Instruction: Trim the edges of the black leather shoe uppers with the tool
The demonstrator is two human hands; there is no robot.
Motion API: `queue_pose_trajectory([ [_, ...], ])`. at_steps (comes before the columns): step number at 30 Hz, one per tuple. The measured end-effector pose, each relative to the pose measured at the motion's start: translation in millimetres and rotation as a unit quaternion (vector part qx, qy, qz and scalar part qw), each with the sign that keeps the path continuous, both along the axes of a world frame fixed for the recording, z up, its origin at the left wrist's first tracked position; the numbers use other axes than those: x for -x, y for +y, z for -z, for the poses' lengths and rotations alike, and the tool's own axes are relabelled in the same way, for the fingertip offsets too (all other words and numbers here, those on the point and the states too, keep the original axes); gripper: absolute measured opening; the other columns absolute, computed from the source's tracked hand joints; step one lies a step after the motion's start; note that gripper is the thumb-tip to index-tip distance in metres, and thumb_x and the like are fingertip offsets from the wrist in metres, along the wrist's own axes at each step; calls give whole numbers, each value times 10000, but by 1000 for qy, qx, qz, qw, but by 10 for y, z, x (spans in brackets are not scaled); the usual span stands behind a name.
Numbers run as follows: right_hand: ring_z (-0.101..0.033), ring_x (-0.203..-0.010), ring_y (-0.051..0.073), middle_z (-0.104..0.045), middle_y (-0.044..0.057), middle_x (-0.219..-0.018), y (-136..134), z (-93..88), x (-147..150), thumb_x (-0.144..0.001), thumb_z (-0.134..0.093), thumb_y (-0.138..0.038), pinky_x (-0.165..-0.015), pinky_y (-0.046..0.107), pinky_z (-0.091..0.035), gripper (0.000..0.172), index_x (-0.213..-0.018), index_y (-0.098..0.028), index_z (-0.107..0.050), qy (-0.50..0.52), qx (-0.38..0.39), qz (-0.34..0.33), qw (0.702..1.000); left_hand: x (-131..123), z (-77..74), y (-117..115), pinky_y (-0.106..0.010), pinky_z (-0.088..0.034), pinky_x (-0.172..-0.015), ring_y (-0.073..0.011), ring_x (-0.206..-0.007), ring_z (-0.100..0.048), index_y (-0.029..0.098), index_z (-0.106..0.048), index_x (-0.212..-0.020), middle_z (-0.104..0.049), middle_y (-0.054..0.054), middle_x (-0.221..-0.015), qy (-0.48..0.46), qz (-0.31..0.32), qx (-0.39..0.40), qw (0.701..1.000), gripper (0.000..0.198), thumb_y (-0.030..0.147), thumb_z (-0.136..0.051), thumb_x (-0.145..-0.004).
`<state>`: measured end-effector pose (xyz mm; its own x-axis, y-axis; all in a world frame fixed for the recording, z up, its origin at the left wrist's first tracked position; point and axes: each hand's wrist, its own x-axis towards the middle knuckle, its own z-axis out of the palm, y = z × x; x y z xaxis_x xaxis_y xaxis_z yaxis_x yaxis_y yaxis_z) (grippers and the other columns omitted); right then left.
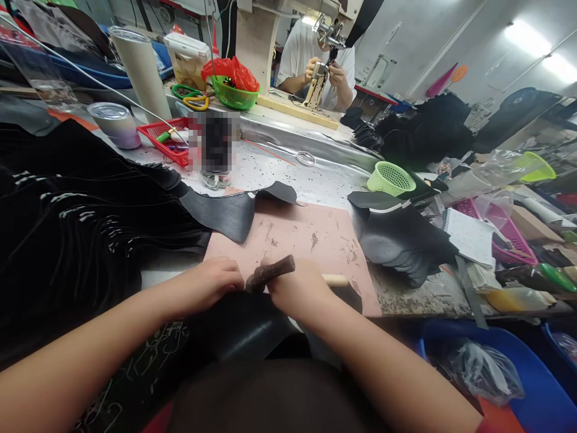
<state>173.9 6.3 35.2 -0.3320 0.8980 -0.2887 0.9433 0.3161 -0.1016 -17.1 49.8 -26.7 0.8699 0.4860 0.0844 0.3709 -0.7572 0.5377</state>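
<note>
My right hand [300, 287] is closed round a hammer, whose dark, worn head [270, 273] sticks out past my fingers while its pale wooden handle [336, 280] shows beyond the wrist. Close by, my left hand [225, 275] has its fingers curled down at the edge of a black leather piece [247, 322], which hangs over the table's front edge toward my lap. Both hands are at the near side of a pinkish board [311, 234]. Another black leather piece [225, 210] lies across the board's far left corner. My left fingertips are partly hidden.
A tall stack of black pieces [90, 204] fills the left; more black leather pieces [396, 234] lie right of the board. Behind are a red tray [183, 155], a green basket [391, 178] and scissors [196, 102]. A person [295, 57] sits behind a sewing machine [255, 45].
</note>
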Motion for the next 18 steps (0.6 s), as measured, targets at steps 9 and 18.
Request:
queue_pose_trajectory([
  [9, -581, -635, 164, -650, 23, -734, 59, 47, 131, -753, -438, -175, -513, 242, -326, 244, -906, -222, -622, -2, -5, -26, 1000, 139, 24, -6, -214, -377, -690, -121, -745, -499, 202, -627, -810, -568, -13, -777, -20, -21, -5, 1000, 271, 104, -375, -828],
  [18, -591, -643, 165, -657, 24, -748, 138, 9, 269, -742, -438, -151, -514, 247, -348, 222, -847, -213, -624, -9, 6, -52, 999, 233, -6, -19, -242, -388, -710, -136, -762, -510, 183, -618, -810, -600, -30, -794, -17, -15, -55, 998, 265, 101, -367, -826],
])
